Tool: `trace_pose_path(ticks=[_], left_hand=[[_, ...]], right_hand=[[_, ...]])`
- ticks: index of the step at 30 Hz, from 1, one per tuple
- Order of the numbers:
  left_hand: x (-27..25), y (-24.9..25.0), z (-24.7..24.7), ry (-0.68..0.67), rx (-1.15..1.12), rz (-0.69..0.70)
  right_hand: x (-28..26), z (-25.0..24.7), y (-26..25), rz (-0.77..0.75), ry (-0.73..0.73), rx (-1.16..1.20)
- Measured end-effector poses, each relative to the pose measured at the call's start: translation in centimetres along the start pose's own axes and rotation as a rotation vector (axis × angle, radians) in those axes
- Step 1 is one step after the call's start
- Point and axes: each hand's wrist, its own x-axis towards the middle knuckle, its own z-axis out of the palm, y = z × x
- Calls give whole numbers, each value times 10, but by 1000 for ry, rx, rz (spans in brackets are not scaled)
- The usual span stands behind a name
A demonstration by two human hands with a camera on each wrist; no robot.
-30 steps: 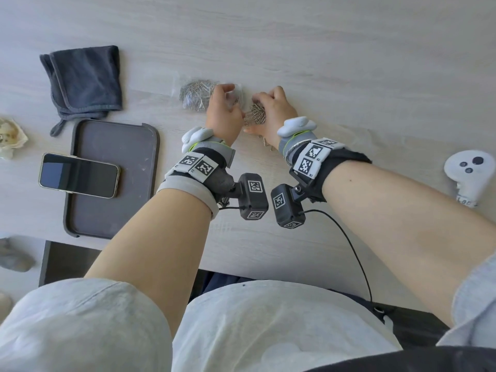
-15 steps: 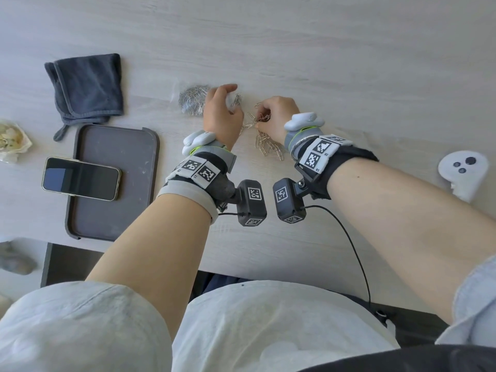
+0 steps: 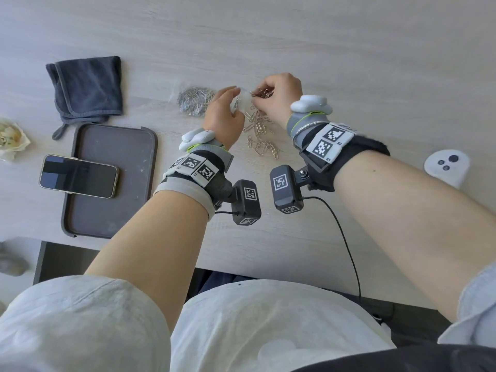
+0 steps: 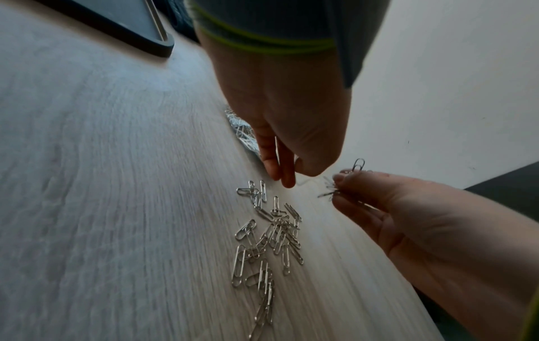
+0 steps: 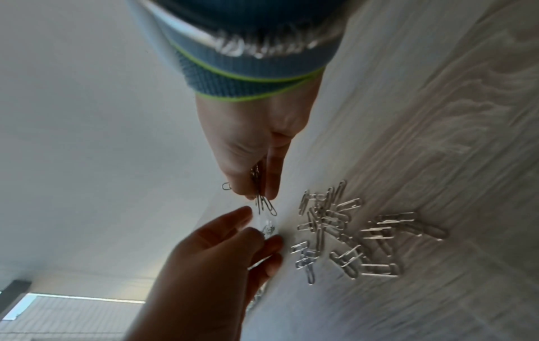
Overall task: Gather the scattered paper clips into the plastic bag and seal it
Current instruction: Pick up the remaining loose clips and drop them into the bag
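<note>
Behind the left hand (image 3: 224, 114), bag mouth (image 3: 243, 99) hidden.

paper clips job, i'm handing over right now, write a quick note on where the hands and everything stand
Right hand: pinches a small bunch of paper clips just above the bag's mouth.
Left hand: holds the clear plastic bag open at its mouth.
Bag lies on the table, unsealed, with a heap of bagged clips in its far end.
Loose clips lie scattered on the table between the wrists.
Done: part of the clips bagged.
Left: drop this bunch in, gather the rest, seal.
</note>
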Motion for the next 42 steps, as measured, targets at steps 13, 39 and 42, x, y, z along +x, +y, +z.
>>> trace_pose_path(ticks=[13, 39, 42], left_hand=[[-2, 6, -4, -49, -98, -104], [-4, -17, 12, 184, -23, -109], [-7, -25, 18, 164, -6, -97]], right_hand=[[-4, 15, -18, 46, -15, 149], [-53, 0, 53, 319, -295, -315], [-45, 12, 48, 286, -187, -161]])
